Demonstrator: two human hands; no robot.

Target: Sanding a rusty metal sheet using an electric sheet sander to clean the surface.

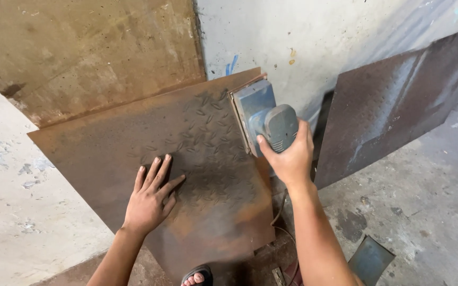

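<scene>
— Look where the sander (263, 117) is sitting — right up at the top right corner of the rusty plate (133, 159), with its pad hanging close to that edge.

— Yes. The right hand (291, 157) is gripping its grey handle, fingers wrapped tight. If the pad is running past the corner, I think it could tip off the edge and gouge, or jump toward the wall (319, 42).

— And the left hand (152, 197)?

— It is lying flat and open on the plate, fingers spread, pressing down near the middle. It is holding nothing, only steadying. It is well apart from the sander for now, but the plate is leaning, not clamped, so a hard push could be making it slide.

— The cord (281, 212) worries me.

— It is hanging down by the right forearm, along the plate's right edge, which could be chafing it. And there is a sandalled foot (197, 276) just under the bottom edge — a slipping plate would be landing there.

— Any room to move?

— Plenty leftward and down across the plate; the dark patterned patch is only covering the middle. To the right it is tight — a second plate (398, 106) is leaning just beside, with a narrow gap between. A small metal piece (371, 259) is lying on the floor (441, 212) near the right elbow.
</scene>
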